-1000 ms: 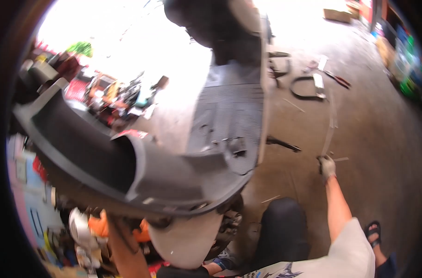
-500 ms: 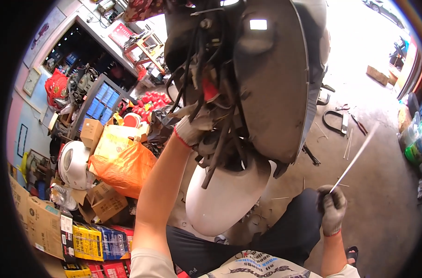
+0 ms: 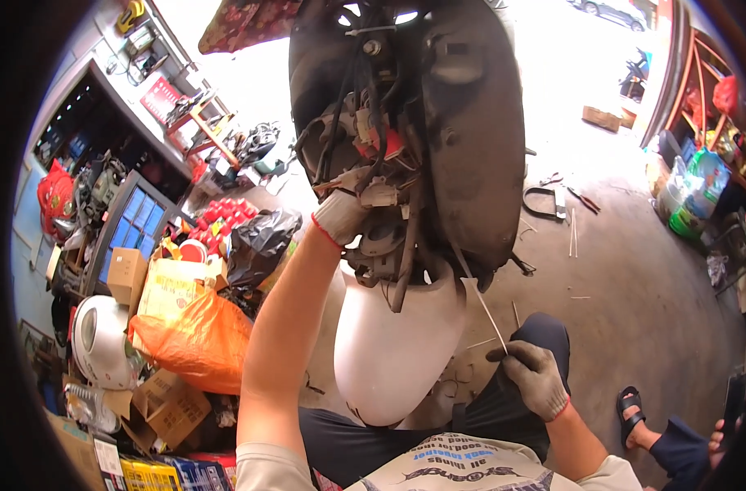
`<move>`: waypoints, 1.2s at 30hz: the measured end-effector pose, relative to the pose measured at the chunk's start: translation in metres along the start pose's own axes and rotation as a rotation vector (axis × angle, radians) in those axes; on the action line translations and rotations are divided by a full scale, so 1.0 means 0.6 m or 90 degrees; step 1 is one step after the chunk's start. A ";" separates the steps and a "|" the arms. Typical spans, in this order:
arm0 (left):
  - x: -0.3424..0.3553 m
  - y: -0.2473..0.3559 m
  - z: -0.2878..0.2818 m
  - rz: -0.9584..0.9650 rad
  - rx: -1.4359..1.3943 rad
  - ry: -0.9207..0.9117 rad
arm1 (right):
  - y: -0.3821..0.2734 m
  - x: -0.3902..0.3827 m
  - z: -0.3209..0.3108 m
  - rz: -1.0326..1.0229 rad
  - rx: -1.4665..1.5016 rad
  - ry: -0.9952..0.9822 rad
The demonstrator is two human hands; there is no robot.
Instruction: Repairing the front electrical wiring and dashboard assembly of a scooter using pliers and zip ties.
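room is offered by floor (image 3: 635, 286) beside the edge of the fender (image 3: 397, 344); a white strip (image 3: 489, 313) is pinched by the curled right hand (image 3: 536, 378); the left hand (image 3: 340, 218) is raised into wiring (image 3: 381, 195), its grip hidden.

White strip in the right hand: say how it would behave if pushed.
The white strip is probably light, being so thin. It seems somewhat stiff, reaching nearly straight from the right hand, yet its slenderness suggests it could bend.

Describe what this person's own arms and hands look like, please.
The left hand and right hand wear pale greyish gloves with red edging at the cuffs; the right glove has darker, grimy-looking fingers. Both forearms are bare below short beige sleeves.
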State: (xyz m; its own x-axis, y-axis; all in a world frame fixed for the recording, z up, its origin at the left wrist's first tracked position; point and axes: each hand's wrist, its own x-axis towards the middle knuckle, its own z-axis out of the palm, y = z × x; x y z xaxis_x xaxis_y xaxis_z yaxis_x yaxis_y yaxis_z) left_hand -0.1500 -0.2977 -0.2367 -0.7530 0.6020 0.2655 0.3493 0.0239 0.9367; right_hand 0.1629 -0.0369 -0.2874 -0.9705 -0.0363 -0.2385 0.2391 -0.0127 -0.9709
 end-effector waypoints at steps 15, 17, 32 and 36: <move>-0.001 0.044 0.016 -0.056 -0.112 -0.055 | -0.095 0.068 0.081 0.040 0.225 -0.051; -0.007 0.050 0.019 -0.038 -0.185 -0.078 | -0.105 0.079 0.082 0.039 0.256 -0.058; 0.000 0.030 0.008 0.003 0.035 -0.040 | -0.153 0.130 0.095 0.045 0.437 -0.081; 0.002 0.034 0.009 0.003 -0.012 -0.030 | -0.156 0.129 0.103 0.044 0.475 -0.089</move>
State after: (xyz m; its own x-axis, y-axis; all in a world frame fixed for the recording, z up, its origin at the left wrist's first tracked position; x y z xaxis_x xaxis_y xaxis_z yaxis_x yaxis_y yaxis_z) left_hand -0.1408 -0.2920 -0.2185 -0.7239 0.6391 0.2598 0.3425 0.0061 0.9395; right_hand 0.0673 -0.1003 -0.2139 -0.9511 -0.1873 -0.2457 0.3063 -0.6762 -0.6701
